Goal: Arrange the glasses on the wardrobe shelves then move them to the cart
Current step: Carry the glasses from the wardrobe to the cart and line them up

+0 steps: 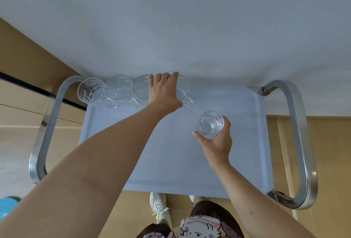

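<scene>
A cart with a pale blue tray top (171, 161) stands below me against a white wall. Along the tray's far edge stands a row of clear patterned glass mugs: one at the far left (91, 90), a second (118, 89) beside it, a third (141, 88) and a fourth (185, 90). My left hand (164, 91) reaches over the row and rests on top of the fourth mug, fingers curled around its rim. My right hand (216, 142) holds a plain clear tumbler (211, 124) above the tray's right half.
Curved steel handles frame the cart on the left (47, 124) and on the right (303, 133). Wooden floor and pale cabinet fronts (22, 108) lie to the left. My shoe (158, 207) stands just before the cart's near edge.
</scene>
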Demonstrator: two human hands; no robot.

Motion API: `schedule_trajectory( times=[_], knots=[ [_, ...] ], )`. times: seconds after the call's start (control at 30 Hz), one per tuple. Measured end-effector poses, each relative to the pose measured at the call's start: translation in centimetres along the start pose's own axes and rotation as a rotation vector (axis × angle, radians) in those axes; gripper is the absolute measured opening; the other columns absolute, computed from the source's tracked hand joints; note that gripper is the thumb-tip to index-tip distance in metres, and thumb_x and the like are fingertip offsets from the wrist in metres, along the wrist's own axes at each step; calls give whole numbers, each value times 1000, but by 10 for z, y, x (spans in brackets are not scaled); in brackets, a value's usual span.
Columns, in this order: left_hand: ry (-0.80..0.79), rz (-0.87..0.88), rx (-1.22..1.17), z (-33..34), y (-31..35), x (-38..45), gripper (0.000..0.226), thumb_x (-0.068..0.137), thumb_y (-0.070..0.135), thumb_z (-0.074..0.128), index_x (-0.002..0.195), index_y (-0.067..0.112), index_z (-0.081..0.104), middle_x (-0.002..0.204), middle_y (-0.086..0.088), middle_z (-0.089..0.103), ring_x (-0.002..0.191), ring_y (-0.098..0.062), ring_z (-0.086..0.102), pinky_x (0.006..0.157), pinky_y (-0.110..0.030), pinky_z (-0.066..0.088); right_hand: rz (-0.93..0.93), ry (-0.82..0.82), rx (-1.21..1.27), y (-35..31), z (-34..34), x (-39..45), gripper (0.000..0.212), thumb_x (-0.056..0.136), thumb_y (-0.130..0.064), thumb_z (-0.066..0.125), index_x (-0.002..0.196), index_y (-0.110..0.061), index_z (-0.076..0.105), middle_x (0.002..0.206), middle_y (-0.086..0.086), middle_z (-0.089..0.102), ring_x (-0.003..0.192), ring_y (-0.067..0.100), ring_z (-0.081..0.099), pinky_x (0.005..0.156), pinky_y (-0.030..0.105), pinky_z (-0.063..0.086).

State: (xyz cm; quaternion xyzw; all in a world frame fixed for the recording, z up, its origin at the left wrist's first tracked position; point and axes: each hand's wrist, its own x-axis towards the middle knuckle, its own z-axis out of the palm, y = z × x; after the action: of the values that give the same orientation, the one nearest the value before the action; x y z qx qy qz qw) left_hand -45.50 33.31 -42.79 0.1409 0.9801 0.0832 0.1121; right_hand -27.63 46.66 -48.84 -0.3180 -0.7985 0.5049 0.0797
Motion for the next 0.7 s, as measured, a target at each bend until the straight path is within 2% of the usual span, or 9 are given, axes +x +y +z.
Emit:
schedule_trajectory(
  times=[0.07, 0.3, 0.43, 0.57, 0.7],
  knots=[
    [-5, -39, -18, 2, 1, -1, 104, 64, 38, 83, 152, 21, 32, 143, -6, 46, 141, -30, 33, 126, -48, 5, -6, 1, 0, 1, 0, -2, 85, 62, -34, 95, 111, -59, 30, 110, -16, 56, 96, 13, 57, 79, 31, 45],
    [-4, -38, 5, 7, -1, -3, 104, 70, 44, 79, 155, 20, 24, 147, -7, 41, 145, -30, 27, 126, -50, 3, -10, -4, 6, 4, 0, -1, 83, 63, -34, 95, 122, -44, 38, 116, -11, 59, 103, 18, 59, 85, 35, 49],
    [-47, -27, 51, 10, -3, -6, 112, 80, 57, 72, 162, 20, 5, 163, -8, 23, 156, -31, 3, 126, -52, -4, -9, -6, 27, 3, -1, -1, 81, 61, -37, 93, 118, -51, 37, 115, -13, 58, 102, 17, 58, 84, 34, 49],
    [-62, -30, 55, 9, -5, -11, 121, 80, 62, 73, 161, 23, -8, 170, -9, 6, 156, -30, -12, 125, -53, -6, -23, -9, 32, 1, 0, -2, 82, 60, -37, 92, 111, -60, 32, 112, -16, 57, 99, 14, 57, 80, 29, 45],
    [-24, -25, -43, 5, -11, -22, 116, 80, 55, 75, 162, 28, -1, 170, -9, 6, 157, -29, -10, 126, -50, -3, -27, -40, 6, 3, -1, -2, 81, 63, -31, 95, 115, -49, 37, 111, -18, 55, 98, 13, 57, 79, 30, 44]
  ],
)
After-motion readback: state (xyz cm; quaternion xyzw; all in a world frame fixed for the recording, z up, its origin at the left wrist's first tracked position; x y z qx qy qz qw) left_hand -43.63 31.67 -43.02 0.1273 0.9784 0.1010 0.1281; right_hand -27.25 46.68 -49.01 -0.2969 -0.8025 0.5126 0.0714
